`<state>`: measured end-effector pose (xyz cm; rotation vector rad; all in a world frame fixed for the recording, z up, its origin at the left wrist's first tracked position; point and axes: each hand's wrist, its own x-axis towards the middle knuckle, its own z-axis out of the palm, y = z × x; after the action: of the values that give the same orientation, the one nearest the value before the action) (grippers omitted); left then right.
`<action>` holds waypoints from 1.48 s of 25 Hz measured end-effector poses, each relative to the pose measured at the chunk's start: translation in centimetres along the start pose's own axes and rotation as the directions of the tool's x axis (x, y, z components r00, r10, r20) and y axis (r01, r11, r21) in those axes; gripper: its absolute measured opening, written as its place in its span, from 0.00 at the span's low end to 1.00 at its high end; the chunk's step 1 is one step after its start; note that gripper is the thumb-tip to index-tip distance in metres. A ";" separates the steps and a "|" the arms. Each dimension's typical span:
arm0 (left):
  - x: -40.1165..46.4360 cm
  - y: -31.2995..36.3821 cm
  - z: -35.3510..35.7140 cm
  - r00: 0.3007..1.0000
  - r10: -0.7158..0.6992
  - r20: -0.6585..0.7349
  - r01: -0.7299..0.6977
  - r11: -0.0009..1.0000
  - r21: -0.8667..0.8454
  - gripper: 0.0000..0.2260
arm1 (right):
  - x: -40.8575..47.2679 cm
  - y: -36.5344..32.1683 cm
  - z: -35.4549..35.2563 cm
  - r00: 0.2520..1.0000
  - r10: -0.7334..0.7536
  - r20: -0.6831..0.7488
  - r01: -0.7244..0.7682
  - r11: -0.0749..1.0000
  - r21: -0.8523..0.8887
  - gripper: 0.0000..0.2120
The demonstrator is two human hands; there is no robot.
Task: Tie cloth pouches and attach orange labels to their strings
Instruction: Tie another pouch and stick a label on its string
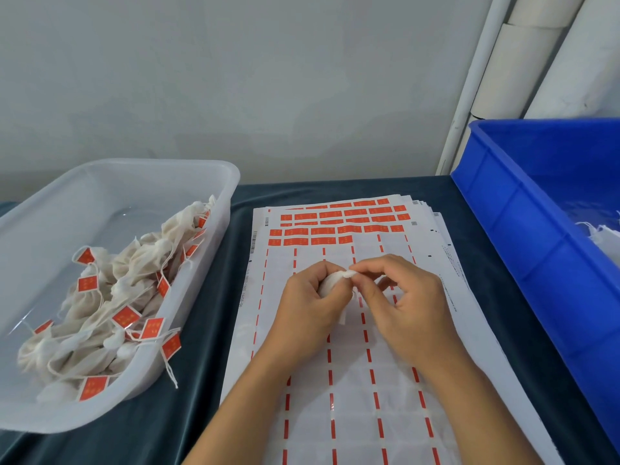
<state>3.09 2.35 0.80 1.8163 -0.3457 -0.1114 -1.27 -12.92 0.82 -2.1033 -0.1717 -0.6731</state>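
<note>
While we are gathering the mouth of a small white pouch above the label sheets, our left hand is wrapping its curled fingers around the pouch body and our right hand is pinching the bunched top between thumb and fingertips. The pouch is sitting between both hands, raised over the middle of the top sheet. Its string is too fine to make out here, so we are judging that the main risk is the cord slipping from the pinch before a knot forms, letting the mouth fall open. A second risk is the pouch or our wrists dragging across the sheet and lifting or creasing the orange labels remaining in the far rows.

To our left, the clear tub of finished pouches is standing just beside the sheets, with one tagged string hanging over its near rim; a careless sweep could be catching it. To our right, the blue crate is crowding the sheets' edge, its wall limiting outward elbow room. Open space is lying mostly ahead, toward the wall, and on the dark tablecloth between tub and sheets.
</note>
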 end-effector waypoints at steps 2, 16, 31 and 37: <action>0.0 0.3 -0.1 0.999 0.000 0.040 0.000 1.000 -0.003 0.09 | 0.0 0.1 -0.1 0.999 0.027 -0.028 -0.027 1.000 -0.004 0.08; 0.0 1.1 -0.9 0.995 -0.048 0.083 0.062 0.984 -0.169 0.18 | -0.3 -0.4 0.1 0.999 -0.051 -0.001 0.051 0.998 -0.031 0.06; -0.3 0.7 -0.1 0.999 -0.052 -0.003 0.051 0.994 -0.095 0.12 | -0.6 0.1 0.4 0.978 -0.190 -0.087 0.146 0.920 -0.364 0.09; -0.1 0.2 0.1 1.000 -0.004 -0.014 0.003 0.998 -0.056 0.11 | -0.5 0.0 0.3 0.986 -0.157 -0.058 0.124 0.919 -0.374 0.08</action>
<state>2.88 2.24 1.00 1.7616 -0.3266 -0.1097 -1.57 -12.61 0.35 -2.4325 -0.1581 -0.9416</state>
